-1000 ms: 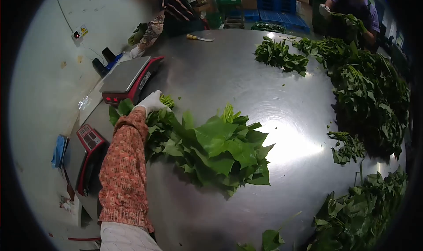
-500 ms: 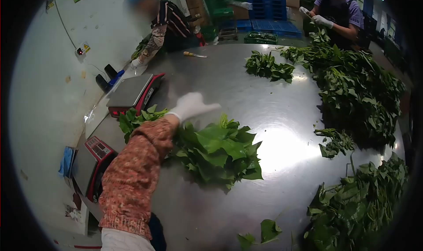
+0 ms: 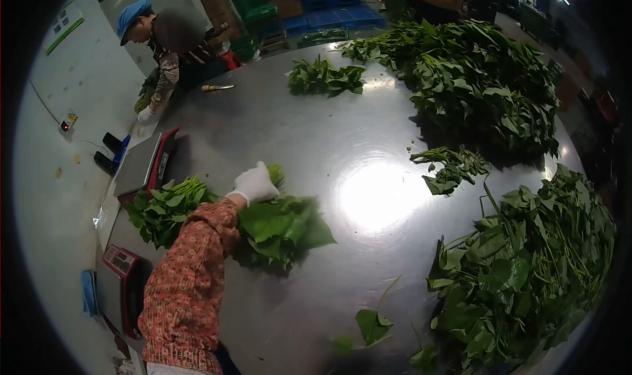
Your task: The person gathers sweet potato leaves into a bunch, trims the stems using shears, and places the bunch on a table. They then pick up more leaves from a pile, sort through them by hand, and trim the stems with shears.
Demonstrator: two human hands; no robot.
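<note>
My left hand [image 3: 255, 184], in a white glove, is closed around the stem end of a bunch of leafy greens [image 3: 280, 227]. Pale stems poke out just past the fist, and the broad green leaves spread below it, slightly blurred, over the metal table [image 3: 296, 316]. Left of my wrist lies a second bunch of greens [image 3: 168, 207], partly hidden by my patterned sleeve. My right hand is out of the picture.
Two red-edged scales [image 3: 141, 161] stand along the left edge. Large piles of leafy stems [image 3: 480, 85] cover the right side. A knife [image 3: 217, 87] lies near the far edge. Two other people stand there, one in a blue cap [image 3: 135, 16]. Loose leaves [image 3: 373, 325] lie in front.
My left hand was above the bunch with its thumb stretched out; now it is closed on the stems. The bunch sits closer to my wrist. The whole view has shifted.
</note>
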